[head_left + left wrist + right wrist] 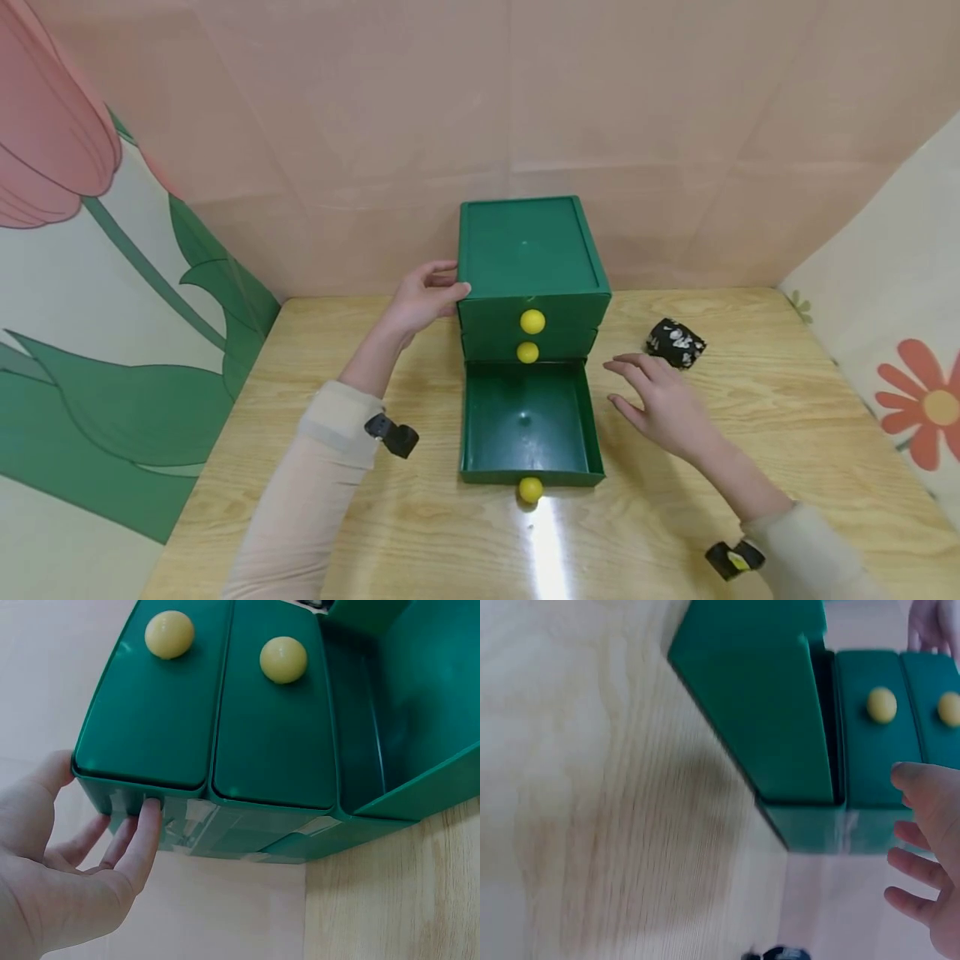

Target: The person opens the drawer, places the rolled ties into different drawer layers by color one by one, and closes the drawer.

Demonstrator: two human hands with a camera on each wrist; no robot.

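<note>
Over on the left, a wall panel painted with a pink tulip and broad green leaves [112, 392] runs alongside the wooden table [315, 517]. The left hand [422, 300] comes in from that side in a pale sleeve with a small black clip at the wrist. It rests against the left wall of the green drawer box [529, 250], thumb at the top front corner, fingers lightly bent and touching the side; the left wrist view shows the fingertips [148, 814] on the side panel just below the top edge. They steady the box and pinch nothing.

The box stands at the middle of the table, close to the pink back wall. It has three drawers, each with a round yellow knob. The upper two are closed. The bottom drawer [527, 425] is pulled fully out toward the person, with nothing visible inside it, its knob [530, 489] at the near edge.

Just right of the open drawer, the right hand [660, 404] is low over the table, palm down, fingers spread and relaxed, holding nothing. Beyond its fingertips, close but apart, a small black roll with white markings [676, 342] lies on the wood. A flower-patterned panel [922, 400] closes the right side.
</note>
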